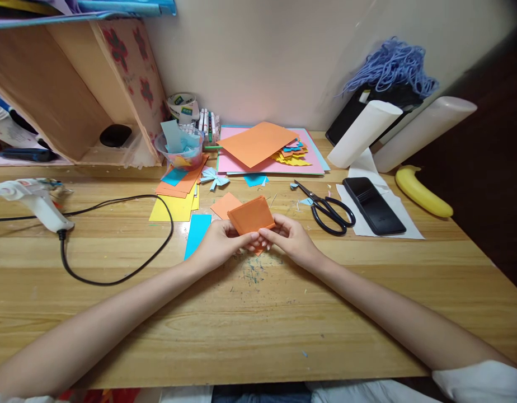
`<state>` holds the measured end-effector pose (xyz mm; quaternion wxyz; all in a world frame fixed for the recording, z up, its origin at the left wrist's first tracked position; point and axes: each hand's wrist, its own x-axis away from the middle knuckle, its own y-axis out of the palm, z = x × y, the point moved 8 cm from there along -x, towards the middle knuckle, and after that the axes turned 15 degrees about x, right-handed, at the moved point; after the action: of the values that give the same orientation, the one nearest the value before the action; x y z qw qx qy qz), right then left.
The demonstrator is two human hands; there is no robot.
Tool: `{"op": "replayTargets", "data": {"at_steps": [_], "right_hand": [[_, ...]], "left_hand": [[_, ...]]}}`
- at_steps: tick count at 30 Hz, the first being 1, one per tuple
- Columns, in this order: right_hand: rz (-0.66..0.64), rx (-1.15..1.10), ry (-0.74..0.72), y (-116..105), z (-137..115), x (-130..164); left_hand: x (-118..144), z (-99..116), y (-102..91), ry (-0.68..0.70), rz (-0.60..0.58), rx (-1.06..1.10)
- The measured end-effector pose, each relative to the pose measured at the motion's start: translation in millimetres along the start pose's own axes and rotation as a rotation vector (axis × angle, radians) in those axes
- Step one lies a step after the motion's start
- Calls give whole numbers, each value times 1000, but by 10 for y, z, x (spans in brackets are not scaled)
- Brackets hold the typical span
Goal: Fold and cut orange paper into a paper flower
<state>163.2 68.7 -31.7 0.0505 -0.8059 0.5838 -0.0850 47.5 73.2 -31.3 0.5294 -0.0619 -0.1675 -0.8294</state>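
Between both hands, just above the wooden table, is a folded piece of orange paper. My left hand grips its lower left side, thumb on the front face. From the right, my right hand pinches its lower right corner, the two thumbs almost meeting. Fingers behind the paper are partly hidden. A paler orange paper piece lies behind the left hand, and a blue paper strip beside it. Black-handled scissors rest, blades spread, beyond the right hand.
A white glue gun with a looping black cord lies at left. Farther back are stacked coloured sheets, a plastic cup and yellow paper. A phone, a banana and white rolls occupy the right.
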Motion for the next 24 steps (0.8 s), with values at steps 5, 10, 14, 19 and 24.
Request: {"op": "replayTargets", "data": {"at_steps": [5,10,14,19,24], "right_hand": [[-9,-23,-6,2,13,-3],[-11,-28,-17,-9,-14,-1],[-15,-4,-8,-18,-22,4],[-9,11,4,-29,-6,10],[16,24,-21,-44,-31,12]], "left_hand": [[-9,3,5,-46,-48,-5],[-1,-7,-31,-49,-1,16],[-5,-21,-69,-20,55,32],[-13,-40,-95,-11,75,47],[-16,-25,-99,-22,86,62]]}}
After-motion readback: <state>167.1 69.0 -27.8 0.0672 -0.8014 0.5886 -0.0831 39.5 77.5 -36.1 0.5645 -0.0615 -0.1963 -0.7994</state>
